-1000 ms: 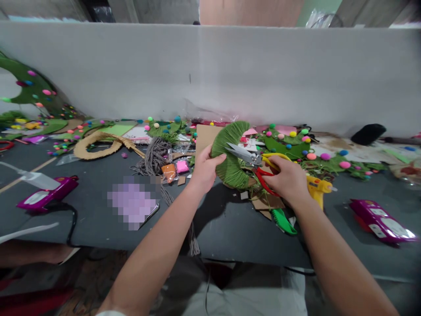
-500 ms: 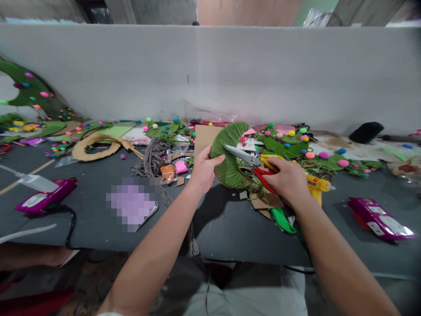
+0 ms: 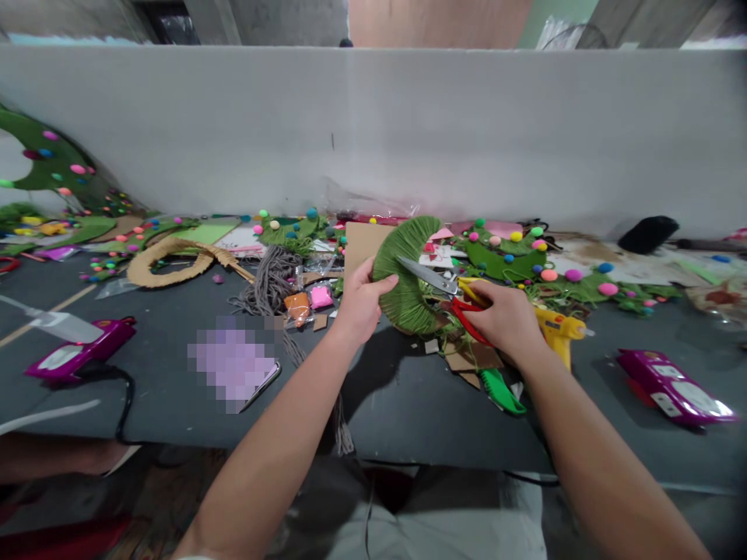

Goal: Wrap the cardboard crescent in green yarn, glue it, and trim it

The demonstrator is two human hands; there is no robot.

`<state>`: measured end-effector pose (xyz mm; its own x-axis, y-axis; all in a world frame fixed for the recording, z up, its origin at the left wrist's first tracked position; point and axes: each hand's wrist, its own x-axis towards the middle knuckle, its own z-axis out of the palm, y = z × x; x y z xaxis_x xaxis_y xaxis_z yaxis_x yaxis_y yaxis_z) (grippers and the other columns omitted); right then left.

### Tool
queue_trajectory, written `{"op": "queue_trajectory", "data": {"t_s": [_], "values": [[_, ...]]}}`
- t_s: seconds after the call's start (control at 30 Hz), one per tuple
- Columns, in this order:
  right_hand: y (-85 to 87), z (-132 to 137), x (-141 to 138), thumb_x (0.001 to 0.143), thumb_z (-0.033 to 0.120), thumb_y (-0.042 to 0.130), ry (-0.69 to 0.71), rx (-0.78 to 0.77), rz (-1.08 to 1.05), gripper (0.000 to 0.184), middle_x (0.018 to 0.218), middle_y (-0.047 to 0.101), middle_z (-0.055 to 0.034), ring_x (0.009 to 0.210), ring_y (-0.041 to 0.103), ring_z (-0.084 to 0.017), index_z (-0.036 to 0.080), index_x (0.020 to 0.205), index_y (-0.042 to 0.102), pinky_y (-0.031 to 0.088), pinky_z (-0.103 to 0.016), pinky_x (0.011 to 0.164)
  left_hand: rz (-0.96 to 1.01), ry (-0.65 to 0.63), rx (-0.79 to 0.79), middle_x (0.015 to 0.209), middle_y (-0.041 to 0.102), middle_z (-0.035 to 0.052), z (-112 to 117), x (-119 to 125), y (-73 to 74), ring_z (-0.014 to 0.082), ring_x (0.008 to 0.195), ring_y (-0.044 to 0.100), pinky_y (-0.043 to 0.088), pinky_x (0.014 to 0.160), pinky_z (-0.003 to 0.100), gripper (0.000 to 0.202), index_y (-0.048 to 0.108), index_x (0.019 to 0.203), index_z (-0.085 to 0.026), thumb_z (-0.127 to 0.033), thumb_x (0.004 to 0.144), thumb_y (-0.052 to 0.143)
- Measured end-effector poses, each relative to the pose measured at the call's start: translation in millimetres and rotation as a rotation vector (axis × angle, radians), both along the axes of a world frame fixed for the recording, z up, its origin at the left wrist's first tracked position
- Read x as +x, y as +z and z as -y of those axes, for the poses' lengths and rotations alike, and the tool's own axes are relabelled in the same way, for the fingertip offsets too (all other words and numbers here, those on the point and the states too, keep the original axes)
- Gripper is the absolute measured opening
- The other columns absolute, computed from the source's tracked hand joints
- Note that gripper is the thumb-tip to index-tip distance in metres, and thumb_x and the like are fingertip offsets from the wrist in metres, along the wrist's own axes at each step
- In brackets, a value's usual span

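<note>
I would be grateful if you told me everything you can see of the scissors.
The scissors have silver, metallic-looking blades and two handles that look like plastic, one yellow, one red. The right hand holds them, partly hiding the handles. The blades look close together, pointing left and slightly up in front of the green wrapped crescent; whether they touch it, I cannot tell.

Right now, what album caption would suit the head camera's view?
At a craft-strewn table, the left hand holds a green yarn-wrapped crescent, the right hand red-and-yellow scissors.
</note>
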<state>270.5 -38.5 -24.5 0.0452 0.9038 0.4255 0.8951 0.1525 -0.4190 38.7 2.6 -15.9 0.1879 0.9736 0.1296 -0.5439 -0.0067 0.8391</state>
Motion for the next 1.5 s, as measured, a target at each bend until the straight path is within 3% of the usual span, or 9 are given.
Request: {"op": "queue_trajectory", "data": {"t_s": [0.27, 0.5, 0.9, 1.1, 1.3, 1.5], "values": [[1.1, 0.4, -0.9, 0.073, 0.054, 0.065, -0.050, -0.028, 0.106, 0.034, 0.060, 0.060, -0.0014, 0.055, 0.051, -0.016, 0.021, 0.070, 0.063, 0.025, -0.026, 0.052, -0.012, 0.010, 0.006, 0.094, 0.072, 0.0022, 0.8, 0.0, 0.0, 0.0218, 0.092, 0.067, 0.052, 0.084, 0.036, 0.038, 0.068, 0.099, -0.020, -0.016, 0.063, 0.076], [2.7, 1.8, -3.5, 0.073, 0.057, 0.065, -0.069, -0.061, 0.105, 0.035, 0.061, 0.060, -0.0017, 0.057, 0.053, -0.017, 0.022, 0.072, 0.066, 0.026, -0.027, 0.053, -0.019, 0.011, 0.014, 0.094, 0.071, 0.0026, 0.7, 0.0, -0.6, 0.0226, 0.091, 0.067, 0.052, 0.084, 0.038, 0.037, 0.067, 0.099, -0.020, -0.017, 0.063, 0.076], [-3.6, -2.6, -2.9, 0.074, 0.052, 0.068, -0.008, -0.074, -0.003, 0.032, 0.065, 0.062, -0.0001, 0.061, 0.053, -0.016, 0.020, 0.077, 0.069, 0.030, -0.026, 0.055, -0.015, 0.008, 0.013, 0.095, 0.072, 0.0027, 1.8, 0.2, 1.8, 0.0224, 0.094, 0.067, 0.053, 0.085, 0.037, 0.037, 0.067, 0.099, -0.020, -0.017, 0.064, 0.076], [0.1, 2.9, -4.7, 0.074, 0.049, 0.067, -0.017, -0.051, 0.057, 0.032, 0.058, 0.056, 0.0018, 0.055, 0.045, -0.013, 0.020, 0.067, 0.056, 0.027, -0.025, 0.052, -0.031, 0.027, 0.019, 0.099, 0.072, 0.0041, 2.0, 0.0, 2.7, 0.0252, 0.100, 0.067, 0.051, 0.090, 0.040, 0.038, 0.067, 0.101, -0.020, -0.018, 0.064, 0.076], [3.7, 5.4, -7.2, 0.075, 0.045, 0.066, -0.020, -0.075, 0.052, 0.024, 0.068, 0.065, -0.0004, 0.061, 0.053, -0.017, 0.022, 0.078, 0.066, 0.030, -0.025, 0.055, -0.037, 0.040, 0.027, 0.097, 0.072, 0.0037, -0.1, -0.1, 0.6, 0.0240, 0.097, 0.067, 0.052, 0.087, 0.037, 0.036, 0.068, 0.099, -0.019, -0.019, 0.064, 0.077], [2.2, 4.5, -5.5, 0.075, 0.047, 0.066, 0.012, -0.105, 0.020, 0.026, 0.066, 0.063, -0.0003, 0.060, 0.052, -0.016, 0.021, 0.076, 0.066, 0.032, -0.025, 0.056, -0.111, 0.075, 0.101, 0.103, 0.072, 0.0035, -2.4, -0.3, -2.8, 0.0231, 0.100, 0.065, 0.051, 0.088, 0.033, 0.039, 0.069, 0.104, -0.020, -0.019, 0.066, 0.076]]}}
